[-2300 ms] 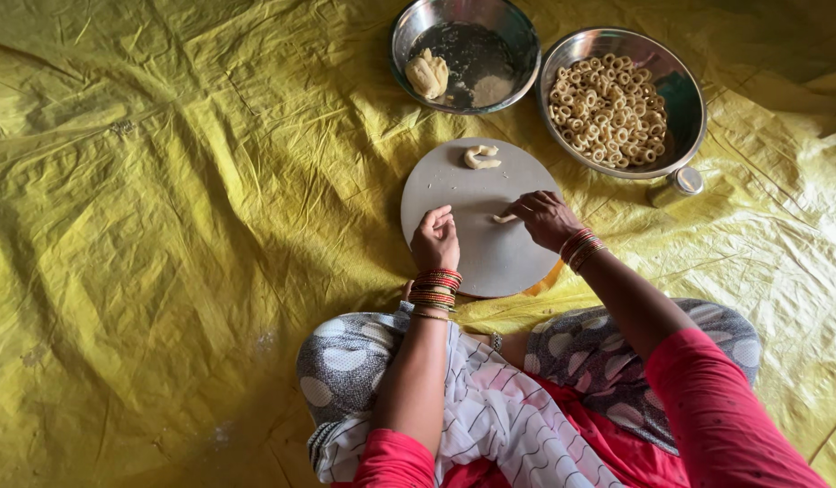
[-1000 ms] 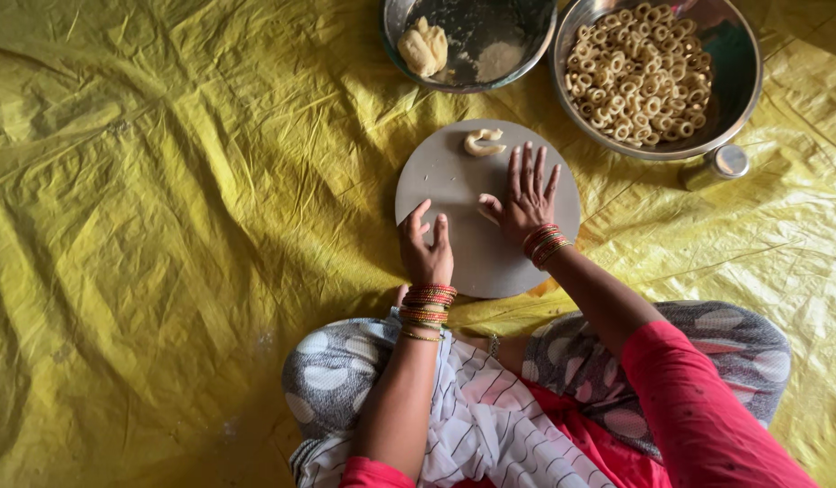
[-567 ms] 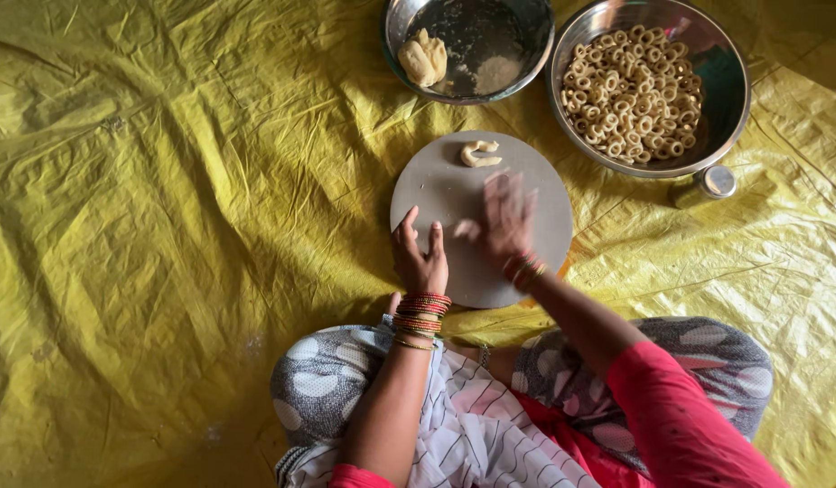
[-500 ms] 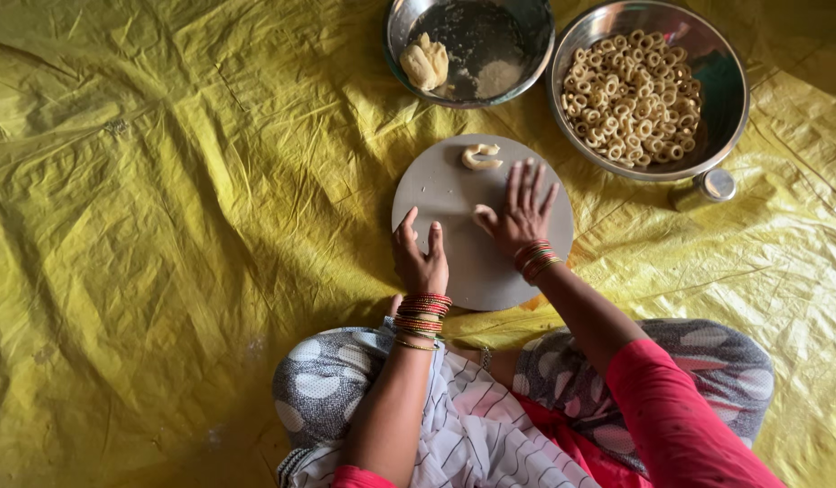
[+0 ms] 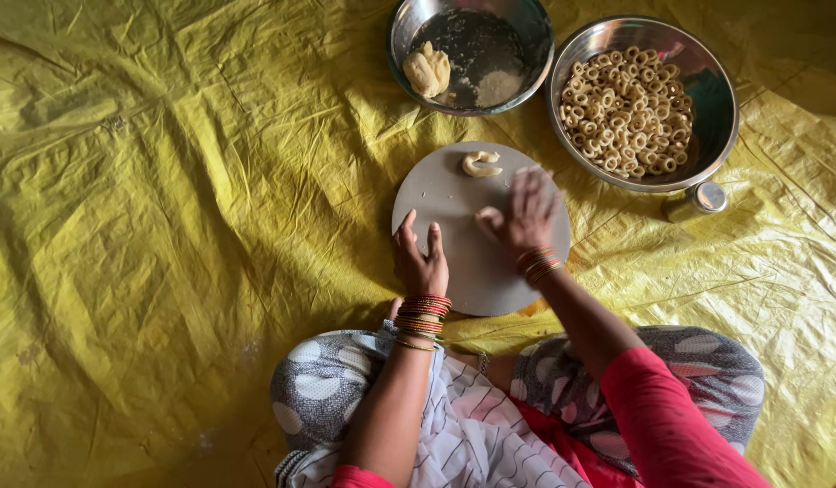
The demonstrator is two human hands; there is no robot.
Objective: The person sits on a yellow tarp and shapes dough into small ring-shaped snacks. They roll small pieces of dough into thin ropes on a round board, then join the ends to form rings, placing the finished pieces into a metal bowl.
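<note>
A round grey board (image 5: 454, 194) lies on the yellow sheet in front of me. My left hand (image 5: 419, 258) rests on the board's near left part, fingers slightly apart, holding nothing. My right hand (image 5: 524, 217) lies flat and blurred on the board's right side, palm down, fingers spread; whatever is under it is hidden. A curled piece of pale dough (image 5: 480, 164) sits at the board's far edge, apart from both hands.
A steel bowl (image 5: 526, 23) at the back holds a lump of dough (image 5: 427, 70) and some flour. A second steel bowl (image 5: 716, 99) to its right is full of small dough rings. A small steel cup (image 5: 698, 199) stands beside it. A crumpled yellow plastic sheet (image 5: 165, 199) covers the floor.
My right hand has slid back and forth across the board's right side, flat on the surface. My left hand has stayed on the near left part.
</note>
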